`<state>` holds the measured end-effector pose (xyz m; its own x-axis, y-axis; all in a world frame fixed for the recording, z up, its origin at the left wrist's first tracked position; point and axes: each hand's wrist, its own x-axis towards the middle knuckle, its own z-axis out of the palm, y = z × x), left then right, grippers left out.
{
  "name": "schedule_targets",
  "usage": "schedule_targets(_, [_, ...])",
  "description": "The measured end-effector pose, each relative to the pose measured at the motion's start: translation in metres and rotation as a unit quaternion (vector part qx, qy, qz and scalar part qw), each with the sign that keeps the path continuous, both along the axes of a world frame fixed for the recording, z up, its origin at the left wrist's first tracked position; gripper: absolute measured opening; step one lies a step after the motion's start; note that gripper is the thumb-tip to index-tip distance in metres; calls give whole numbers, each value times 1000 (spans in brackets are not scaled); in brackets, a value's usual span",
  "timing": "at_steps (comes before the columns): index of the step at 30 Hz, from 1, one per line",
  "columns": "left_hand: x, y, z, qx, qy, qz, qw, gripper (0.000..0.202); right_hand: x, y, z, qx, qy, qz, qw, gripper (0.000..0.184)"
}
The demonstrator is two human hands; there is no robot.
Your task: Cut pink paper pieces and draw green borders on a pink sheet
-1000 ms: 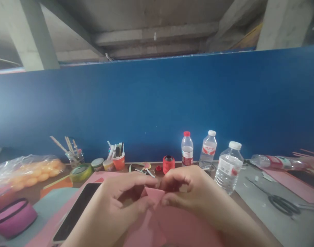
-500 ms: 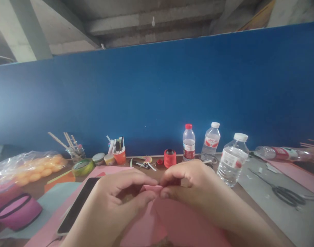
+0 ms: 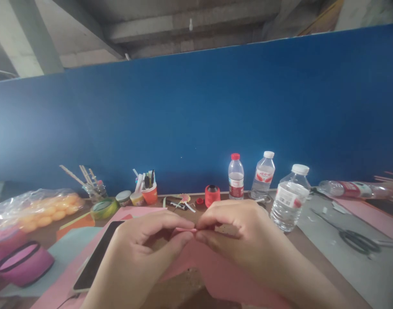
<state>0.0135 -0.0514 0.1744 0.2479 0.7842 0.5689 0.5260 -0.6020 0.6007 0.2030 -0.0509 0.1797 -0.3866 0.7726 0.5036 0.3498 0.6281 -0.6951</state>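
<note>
Between both hands is a sheet of pink paper (image 3: 216, 270), its upper edge pinched and its body hanging down toward me. My left hand (image 3: 151, 246) grips that edge between thumb and fingers. Close beside it, my right hand (image 3: 238, 231) pinches the same edge, the fingertips of the two hands nearly touching. A short folded strip of the paper shows at the left fingertips. Part of the sheet is hidden behind my right hand and wrist. A dark phone (image 3: 98, 257) lies just left of my left wrist.
Three water bottles, one red-capped (image 3: 236, 178), stand at the back right. Black scissors (image 3: 359, 242) rest on a grey sheet (image 3: 328, 266) to the right. An orange cup of pens (image 3: 150, 195), green tape (image 3: 104, 208), a red roll (image 3: 212, 196) and a bag of orange balls (image 3: 45, 212) line the back.
Both hands have shifted slightly left, still pinching the paper. The pink sheet's lower part has lifted or swung, baring brown table beneath it.
</note>
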Motion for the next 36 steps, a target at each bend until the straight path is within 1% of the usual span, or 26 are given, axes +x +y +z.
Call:
schedule_targets(9, [0,0,-2,6,14,5,1000,10,-4,-3,-1,39,-17,-33,999,17])
schedule_targets(17, [4,-1,-7,20,8,24,999,13,-9,-5,-7,41,-17,-49,998,21])
schedule_targets(22, [0,0,-4,29,13,11,999,11,-8,-5,-5,54,-16,-55,997,19])
schedule_targets(27, [-4,-2,0,40,21,43,998,7,-7,-3,-3,75,9,-48,996,19])
schedule_targets(30, [-3,-4,3,41,30,34,998,8,-7,-3,-2,71,11,-47,996,19])
schedule_targets(32, [-1,-4,3,42,26,25,998,9,-7,-3,-1,76,17,-47,996,19])
schedule_targets(36, [1,-5,1,42,6,27,999,12,-6,-3,-1,98,31,-44,994,19])
